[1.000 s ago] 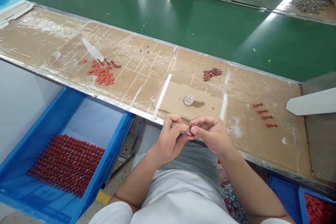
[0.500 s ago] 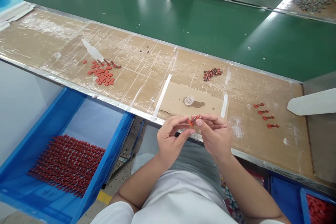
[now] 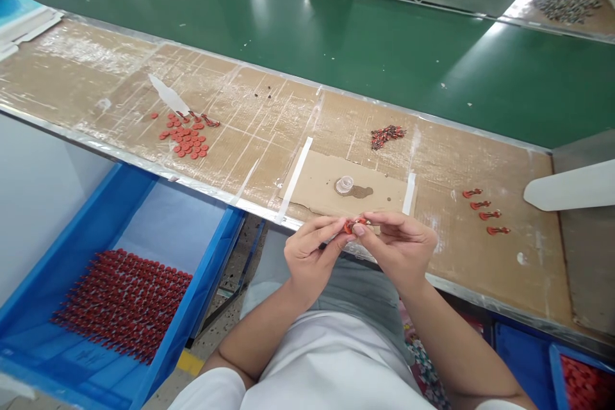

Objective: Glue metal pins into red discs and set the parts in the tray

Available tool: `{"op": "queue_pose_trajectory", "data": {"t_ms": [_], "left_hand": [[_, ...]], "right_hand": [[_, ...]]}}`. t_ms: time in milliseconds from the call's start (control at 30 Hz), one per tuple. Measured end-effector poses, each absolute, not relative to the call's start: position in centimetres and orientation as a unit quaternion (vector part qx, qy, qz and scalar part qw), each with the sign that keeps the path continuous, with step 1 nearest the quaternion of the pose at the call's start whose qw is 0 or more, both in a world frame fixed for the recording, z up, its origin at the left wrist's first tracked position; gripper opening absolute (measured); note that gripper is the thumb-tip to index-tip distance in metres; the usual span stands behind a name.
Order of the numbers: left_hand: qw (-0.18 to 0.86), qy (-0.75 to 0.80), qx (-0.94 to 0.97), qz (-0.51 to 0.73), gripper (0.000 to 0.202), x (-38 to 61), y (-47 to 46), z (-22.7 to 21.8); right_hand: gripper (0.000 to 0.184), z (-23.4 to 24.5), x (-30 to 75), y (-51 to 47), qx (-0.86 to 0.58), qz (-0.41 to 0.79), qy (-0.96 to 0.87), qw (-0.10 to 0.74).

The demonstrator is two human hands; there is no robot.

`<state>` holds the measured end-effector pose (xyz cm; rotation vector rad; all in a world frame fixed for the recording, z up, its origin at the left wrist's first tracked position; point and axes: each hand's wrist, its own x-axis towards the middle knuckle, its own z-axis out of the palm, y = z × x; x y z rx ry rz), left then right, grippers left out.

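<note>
A small red-based figurine (image 3: 354,225) is pinched between both of my hands, just above the table's near edge. My left hand (image 3: 310,259) has its fingertips closed on the red base end. Thumb and fingers of my right hand (image 3: 402,248) grip the figure end, hiding much of it. Beyond the hands, a small clear cup (image 3: 344,184) sits on a taped cardboard sheet (image 3: 312,173) beside a wet stain. Behind that lies a pile of loose dark-and-red figures (image 3: 387,136). To the right, several figurines with red bases (image 3: 489,214) lie in a row.
Red discs (image 3: 189,141) and a few figures lie on the table (image 3: 259,122) at left. A blue bin (image 3: 77,375) below holds rows of red figurines. A green belt (image 3: 288,25) runs behind. A white pointed panel (image 3: 571,186) juts in from the right.
My left fingertips have closed onto the figurine's base, where they were more apart before. The figurine now lies more level, and my right hand has turned slightly outward.
</note>
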<state>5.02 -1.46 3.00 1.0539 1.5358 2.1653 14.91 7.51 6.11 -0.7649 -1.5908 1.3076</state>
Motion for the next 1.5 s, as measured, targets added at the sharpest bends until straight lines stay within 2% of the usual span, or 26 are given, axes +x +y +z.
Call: {"op": "queue_pose_trajectory", "data": {"t_ms": [500,700,833,933,1000,1100,1233,1500], "left_hand": [[0.109,0.528,0.392,0.745,0.045,5.2,-1.4,2.7],[0.124,0.529,0.408,0.734,0.070,5.3,-1.5,2.4],[0.132,0.556,0.384,0.725,0.045,4.5,-2.2,1.4],[0.135,0.610,0.359,0.693,0.031,3.2,-2.7,0.4],[0.118,0.631,0.351,0.681,0.022,2.3,-2.8,-0.2],[0.086,0.668,0.331,0.661,0.019,1.5,-2.6,-0.6],[0.072,0.668,0.340,0.658,0.017,1.4,-1.9,-0.5],[0.062,0.674,0.328,0.659,0.016,1.9,-1.4,0.1]], "right_hand": [[0.020,5.2,15.2,7.3,-0.316,0.528,-0.639,0.461],[0.024,4.9,16.6,6.9,-0.355,0.554,-0.558,0.505],[0.024,2.9,21.1,8.4,-0.452,0.390,-0.600,0.533],[0.022,1.0,26.5,10.4,-0.541,0.224,-0.645,0.491],[0.024,0.0,30.5,11.9,-0.592,0.157,-0.648,0.454],[0.033,-1.1,35.2,13.8,-0.646,0.139,-0.619,0.424],[0.040,-1.7,37.6,15.9,-0.662,0.158,-0.596,0.426],[0.036,-1.2,36.3,18.2,-0.668,0.142,-0.616,0.393]]}}
